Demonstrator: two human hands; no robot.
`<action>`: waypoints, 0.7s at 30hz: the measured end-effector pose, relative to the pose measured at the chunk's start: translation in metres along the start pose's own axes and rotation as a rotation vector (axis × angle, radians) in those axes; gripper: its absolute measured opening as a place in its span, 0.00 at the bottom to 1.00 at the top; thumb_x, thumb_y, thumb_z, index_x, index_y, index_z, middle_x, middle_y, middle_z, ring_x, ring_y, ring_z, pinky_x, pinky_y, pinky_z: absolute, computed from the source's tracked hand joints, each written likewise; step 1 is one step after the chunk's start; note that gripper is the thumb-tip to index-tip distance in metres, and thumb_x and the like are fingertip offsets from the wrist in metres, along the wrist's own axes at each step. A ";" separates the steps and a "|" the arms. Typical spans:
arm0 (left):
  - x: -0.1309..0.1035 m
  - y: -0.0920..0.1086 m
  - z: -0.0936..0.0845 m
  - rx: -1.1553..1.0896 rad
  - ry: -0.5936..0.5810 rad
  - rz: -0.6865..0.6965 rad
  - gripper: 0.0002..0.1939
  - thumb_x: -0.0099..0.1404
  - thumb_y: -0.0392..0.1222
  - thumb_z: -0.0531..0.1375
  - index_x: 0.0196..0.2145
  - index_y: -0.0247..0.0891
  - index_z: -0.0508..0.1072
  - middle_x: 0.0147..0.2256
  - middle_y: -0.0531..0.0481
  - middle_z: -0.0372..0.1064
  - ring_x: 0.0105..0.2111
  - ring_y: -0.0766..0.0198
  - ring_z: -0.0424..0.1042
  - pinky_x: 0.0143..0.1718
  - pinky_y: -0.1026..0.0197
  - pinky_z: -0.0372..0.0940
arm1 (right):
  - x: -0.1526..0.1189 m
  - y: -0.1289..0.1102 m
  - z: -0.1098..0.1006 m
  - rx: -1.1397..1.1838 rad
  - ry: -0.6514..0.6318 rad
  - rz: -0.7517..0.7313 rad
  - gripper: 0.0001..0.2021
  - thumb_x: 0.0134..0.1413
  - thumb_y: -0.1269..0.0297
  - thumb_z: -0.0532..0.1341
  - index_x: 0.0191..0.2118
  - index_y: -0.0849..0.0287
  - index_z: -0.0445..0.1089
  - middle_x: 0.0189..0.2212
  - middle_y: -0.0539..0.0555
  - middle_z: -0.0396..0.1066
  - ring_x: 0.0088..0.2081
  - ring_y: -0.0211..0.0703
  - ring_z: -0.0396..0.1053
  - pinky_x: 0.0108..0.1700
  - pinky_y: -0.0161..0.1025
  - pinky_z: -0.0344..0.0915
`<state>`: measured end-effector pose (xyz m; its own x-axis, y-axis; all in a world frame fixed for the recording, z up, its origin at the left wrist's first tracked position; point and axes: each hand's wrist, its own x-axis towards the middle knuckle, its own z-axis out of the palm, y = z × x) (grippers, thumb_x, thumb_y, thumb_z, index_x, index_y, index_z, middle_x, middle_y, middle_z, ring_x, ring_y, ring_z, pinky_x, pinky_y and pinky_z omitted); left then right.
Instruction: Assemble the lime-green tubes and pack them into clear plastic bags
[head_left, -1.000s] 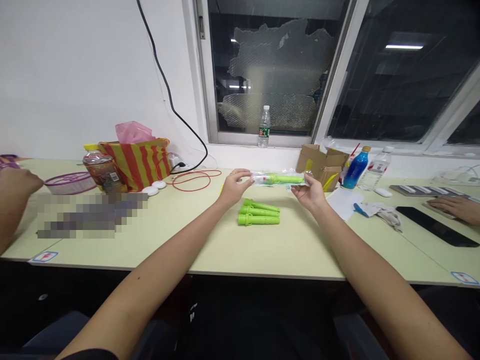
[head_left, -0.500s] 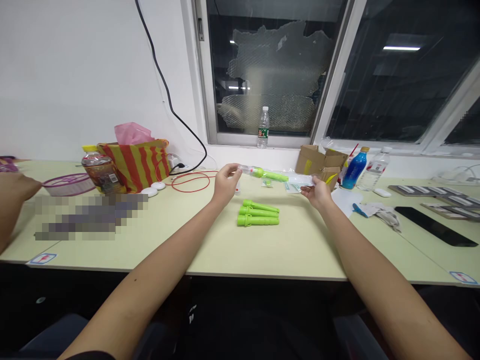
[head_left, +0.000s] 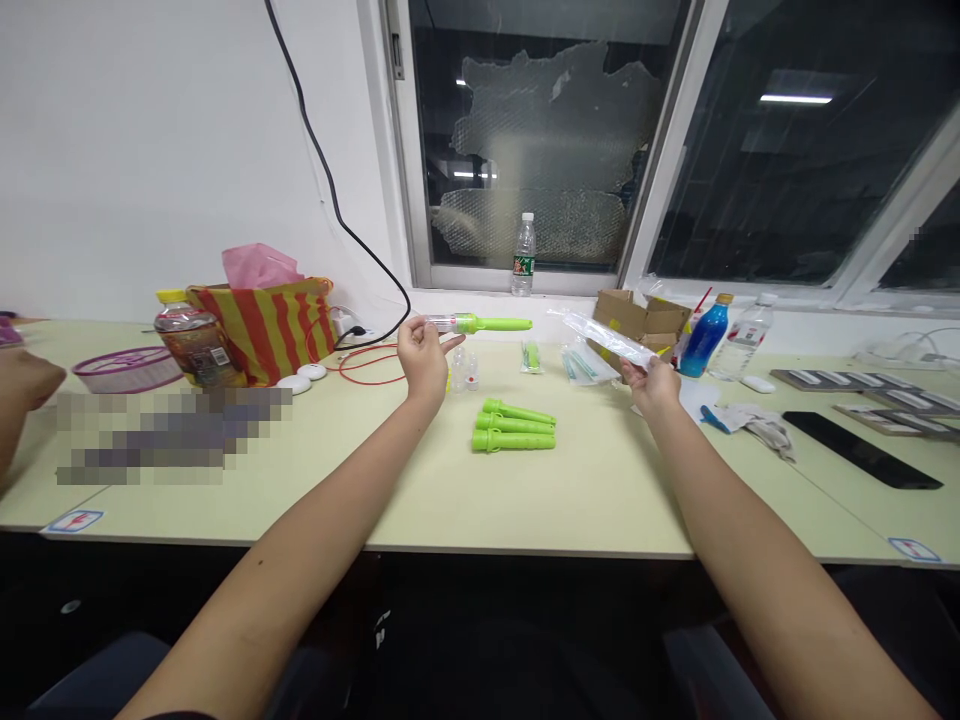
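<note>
My left hand (head_left: 421,358) is closed around the clear end of a light stick (head_left: 504,324), whose bright green handle points right above the table. One finger stretches out beneath it. In my right hand (head_left: 654,388) is a clear plastic sleeve (head_left: 609,337), pinched at its near end and slanting up to the left. A gap separates the sleeve from the light stick. Several green handles (head_left: 517,428) lie side by side between my forearms. Small clear domed pieces (head_left: 465,374) stand just right of my left hand. Behind lie a small green packet (head_left: 532,356) and clear packets (head_left: 583,362).
A striped bag (head_left: 262,325), a brown drink bottle (head_left: 199,345) and a purple-rimmed ring (head_left: 127,370) stand left. Another person's hand (head_left: 34,380) is at far left. Rightward are a cardboard box (head_left: 637,322), a blue bottle (head_left: 703,338), gloves (head_left: 754,425) and a black slab (head_left: 859,450).
The light stick has come out of the plastic sleeve. My left hand moved left with the stick, while my right hand shifted slightly right with the sleeve.
</note>
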<state>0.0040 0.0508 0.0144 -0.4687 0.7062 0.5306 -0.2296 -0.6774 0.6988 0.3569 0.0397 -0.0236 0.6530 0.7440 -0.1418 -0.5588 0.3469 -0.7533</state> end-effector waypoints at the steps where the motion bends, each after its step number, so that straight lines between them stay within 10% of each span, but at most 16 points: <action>1: -0.002 -0.001 0.000 0.000 -0.010 -0.005 0.11 0.64 0.44 0.59 0.41 0.37 0.66 0.38 0.49 0.64 0.37 0.64 0.73 0.35 0.58 0.78 | 0.001 0.002 0.000 0.030 -0.006 0.013 0.10 0.62 0.73 0.50 0.48 0.56 0.58 0.43 0.56 0.68 0.35 0.37 0.76 0.29 0.34 0.76; 21: -0.026 -0.016 0.003 0.008 -0.219 -0.088 0.14 0.62 0.45 0.60 0.43 0.36 0.70 0.40 0.47 0.68 0.39 0.61 0.75 0.37 0.54 0.78 | 0.005 0.025 0.026 0.015 -0.270 0.216 0.18 0.65 0.70 0.50 0.58 0.62 0.52 0.52 0.65 0.65 0.43 0.37 0.75 0.39 0.34 0.76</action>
<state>0.0227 0.0441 -0.0089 -0.2511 0.7908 0.5582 -0.2543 -0.6103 0.7503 0.3332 0.0670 -0.0262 0.3610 0.9248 -0.1200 -0.6780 0.1720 -0.7146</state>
